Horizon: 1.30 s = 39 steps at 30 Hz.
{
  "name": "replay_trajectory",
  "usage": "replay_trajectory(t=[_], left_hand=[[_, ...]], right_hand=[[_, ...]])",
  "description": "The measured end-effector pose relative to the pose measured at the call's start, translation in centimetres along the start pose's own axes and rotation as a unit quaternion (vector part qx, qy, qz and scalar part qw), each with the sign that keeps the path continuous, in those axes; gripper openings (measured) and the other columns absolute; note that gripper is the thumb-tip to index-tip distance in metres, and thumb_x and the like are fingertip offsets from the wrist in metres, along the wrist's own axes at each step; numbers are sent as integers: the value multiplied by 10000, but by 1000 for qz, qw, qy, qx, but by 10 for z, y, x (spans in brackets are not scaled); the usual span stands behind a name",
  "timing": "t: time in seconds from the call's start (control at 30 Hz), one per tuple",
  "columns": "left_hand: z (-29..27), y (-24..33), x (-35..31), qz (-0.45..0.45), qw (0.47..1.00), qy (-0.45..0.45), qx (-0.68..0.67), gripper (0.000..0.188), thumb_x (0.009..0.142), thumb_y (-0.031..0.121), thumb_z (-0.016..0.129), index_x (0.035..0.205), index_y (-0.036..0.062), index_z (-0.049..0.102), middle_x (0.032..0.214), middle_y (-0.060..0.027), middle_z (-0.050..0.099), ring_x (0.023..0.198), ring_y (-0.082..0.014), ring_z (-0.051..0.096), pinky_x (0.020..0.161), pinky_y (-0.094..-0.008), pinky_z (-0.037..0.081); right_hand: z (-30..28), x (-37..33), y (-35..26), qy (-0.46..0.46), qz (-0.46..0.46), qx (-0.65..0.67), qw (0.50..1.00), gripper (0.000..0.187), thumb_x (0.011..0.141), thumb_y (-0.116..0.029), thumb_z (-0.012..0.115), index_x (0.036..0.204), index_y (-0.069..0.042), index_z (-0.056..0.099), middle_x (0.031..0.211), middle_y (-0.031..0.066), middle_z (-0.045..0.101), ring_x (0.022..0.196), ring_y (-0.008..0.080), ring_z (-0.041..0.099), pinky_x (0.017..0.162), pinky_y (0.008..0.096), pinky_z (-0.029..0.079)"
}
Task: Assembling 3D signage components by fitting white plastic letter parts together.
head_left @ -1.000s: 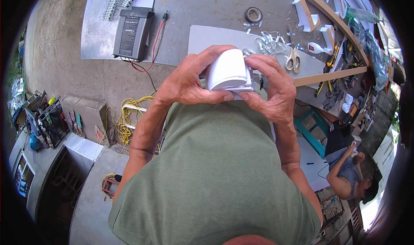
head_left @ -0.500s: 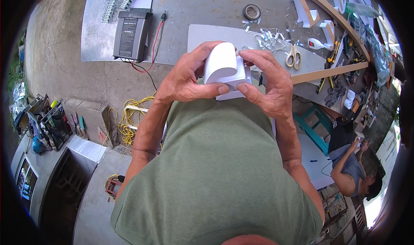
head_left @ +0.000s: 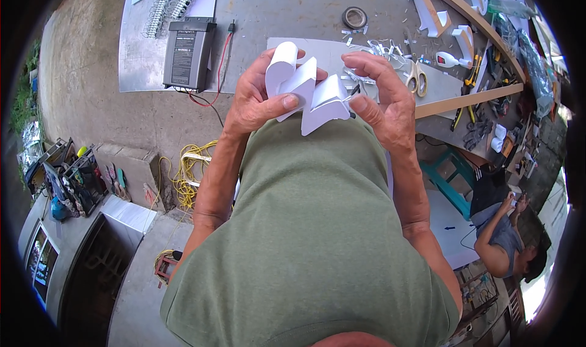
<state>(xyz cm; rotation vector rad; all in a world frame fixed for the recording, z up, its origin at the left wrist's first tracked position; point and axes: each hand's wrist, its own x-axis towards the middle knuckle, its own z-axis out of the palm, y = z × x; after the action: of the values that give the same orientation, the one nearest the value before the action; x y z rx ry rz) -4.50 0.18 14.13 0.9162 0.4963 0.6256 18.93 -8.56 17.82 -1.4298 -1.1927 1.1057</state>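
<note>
My left hand (head_left: pixel 251 105) is closed on a white, curved letter-shaped shell (head_left: pixel 293 89), its thumb lying along the near side. The shell is tilted above my lap, and its zigzag bends and rounded end face up. On the other side my right hand (head_left: pixel 392 112) has its fingers apart, with the thumb close to the shell's right end; whether it touches is hard to make out. Short dark bits (head_left: pixel 355 90), perhaps wire, show between that thumb and the shell.
The metal table ahead bears a grey power supply box (head_left: pixel 188 54), black tape (head_left: pixel 354 18), scissors (head_left: pixel 417 79), small wired modules (head_left: pixel 384 49), a glue bottle (head_left: pixel 448 60) and white letter shells (head_left: pixel 430 14). A green stool (head_left: pixel 448 176) and a seated person (head_left: pixel 500 231) are at right.
The white shell has turned and shifted left, showing its zigzag side. My right hand has loosened from it and spread its fingers, while the left keeps hold.
</note>
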Motion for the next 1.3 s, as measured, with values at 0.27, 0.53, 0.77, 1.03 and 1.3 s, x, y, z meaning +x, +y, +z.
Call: replay_trajectory(t=[0.27,0.53,0.77,1.03,1.3], left_hand=[[5,8,-7,33,999,-19,20,791,806,85,846,1474,41,426,1337,-193,637,1284,-290,602,1114,-453,459],[3,-3,-9,60,995,-32,76,784,771,50,847,1453,71,461,1331,-248,631,1309,-368,586,1109,-510,468],[2,-1,-10,87,991,-88,54,884,721,48,896,1479,64,442,1384,-143,582,1319,-274,552,1120,-444,437],[8,0,-6,102,989,-109,10,844,733,22,878,1459,53,448,1358,-181,599,1306,-321,580,1107,-476,469],[7,3,-4,107,989,-104,16,829,742,-1,852,1466,58,453,1346,-209,618,1301,-360,595,1107,-489,478]], right_hand=[[10,-15,-3,-28,-36,-27,999,763,725,-337,917,1374,-85,604,1305,130,659,1230,281,616,1020,418,506],[7,-17,0,-39,-80,-63,994,715,690,-231,930,1321,-70,634,1224,132,699,1115,283,672,958,402,537],[6,-19,-7,-29,-163,-91,982,739,664,-180,946,1315,-30,627,1221,136,700,1075,280,681,899,393,563],[8,-21,-7,-15,-183,-101,978,727,661,-156,948,1298,-10,631,1166,142,701,1026,278,681,851,383,571],[9,-20,-5,-17,-182,-103,978,753,667,-172,946,1329,-29,619,1204,146,690,1062,293,671,885,394,565]])
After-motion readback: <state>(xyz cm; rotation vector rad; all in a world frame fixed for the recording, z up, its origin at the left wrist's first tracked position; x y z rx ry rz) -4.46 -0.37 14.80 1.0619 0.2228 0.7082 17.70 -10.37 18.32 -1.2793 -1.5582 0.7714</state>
